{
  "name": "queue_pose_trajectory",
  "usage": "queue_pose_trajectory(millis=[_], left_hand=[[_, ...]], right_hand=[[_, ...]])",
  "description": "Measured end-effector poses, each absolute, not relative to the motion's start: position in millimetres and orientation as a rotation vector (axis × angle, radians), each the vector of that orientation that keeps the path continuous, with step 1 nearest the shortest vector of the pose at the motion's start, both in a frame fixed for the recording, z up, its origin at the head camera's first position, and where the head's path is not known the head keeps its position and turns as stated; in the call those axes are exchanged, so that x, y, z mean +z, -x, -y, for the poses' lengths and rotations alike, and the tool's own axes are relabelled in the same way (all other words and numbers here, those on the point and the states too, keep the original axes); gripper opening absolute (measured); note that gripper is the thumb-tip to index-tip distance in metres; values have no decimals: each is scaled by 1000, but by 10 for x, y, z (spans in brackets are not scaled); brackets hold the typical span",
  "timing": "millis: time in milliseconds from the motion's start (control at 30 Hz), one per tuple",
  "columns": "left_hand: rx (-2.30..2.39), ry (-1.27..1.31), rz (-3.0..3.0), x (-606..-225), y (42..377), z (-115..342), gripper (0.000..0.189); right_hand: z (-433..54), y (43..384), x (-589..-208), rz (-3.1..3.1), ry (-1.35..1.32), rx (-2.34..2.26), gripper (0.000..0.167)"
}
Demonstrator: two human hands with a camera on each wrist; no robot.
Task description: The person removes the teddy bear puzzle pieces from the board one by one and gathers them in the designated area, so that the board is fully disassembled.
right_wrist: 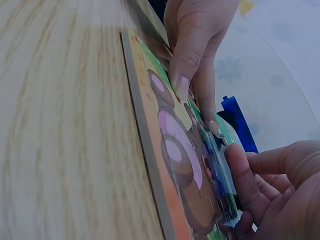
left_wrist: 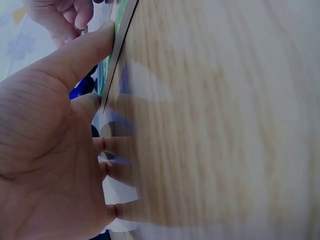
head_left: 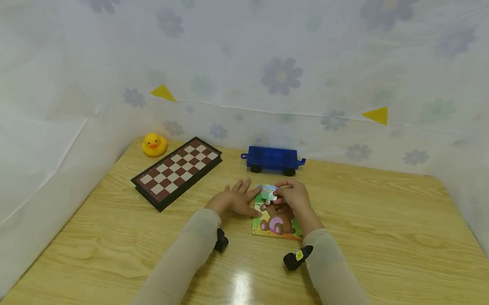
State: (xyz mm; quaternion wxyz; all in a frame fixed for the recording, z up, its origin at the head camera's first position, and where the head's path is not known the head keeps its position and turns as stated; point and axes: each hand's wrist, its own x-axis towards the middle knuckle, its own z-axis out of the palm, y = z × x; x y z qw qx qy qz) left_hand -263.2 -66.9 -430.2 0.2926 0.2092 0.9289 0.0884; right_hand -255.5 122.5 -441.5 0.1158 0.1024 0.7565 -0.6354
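Observation:
A bear picture puzzle board (head_left: pixel 279 227) lies on the table in front of me. My right hand (head_left: pixel 295 197) pinches a light blue and green puzzle piece (head_left: pixel 269 193) over the far part of the board. In the right wrist view, the fingers of that right hand (right_wrist: pixel 280 185) are curled at the piece, close to the picture surface. My left hand (head_left: pixel 236 200) is spread flat at the board's left side. Its thumb rests on the board's edge, as the left hand (left_wrist: pixel 50 135) also shows in the left wrist view.
A blue toy wagon (head_left: pixel 272 159) stands behind the board. To the left lies a chessboard (head_left: pixel 180 170) with a black frame, and a yellow rubber duck (head_left: pixel 154 145) sits beyond it. The wooden table (head_left: pixel 395 248) ends at floral cloth walls.

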Motion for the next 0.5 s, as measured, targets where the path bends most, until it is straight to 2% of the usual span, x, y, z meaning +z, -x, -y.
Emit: queue_pose_trajectory(millis=[133,367,500], left_hand=[[237,-563,-2471,-4312,2627,682,85],[264,-590,-2462,-4332,2629,696,85],[267,-588,-2464,-4350,2639,705,85]], right_hand=[[-1310,2569,-4419,-2229,-292,-1806,22],[-1585,2604,-4432,-2265,-30,-1759,34],[-1770,2595,-4455,-2308,51,-1733,34]])
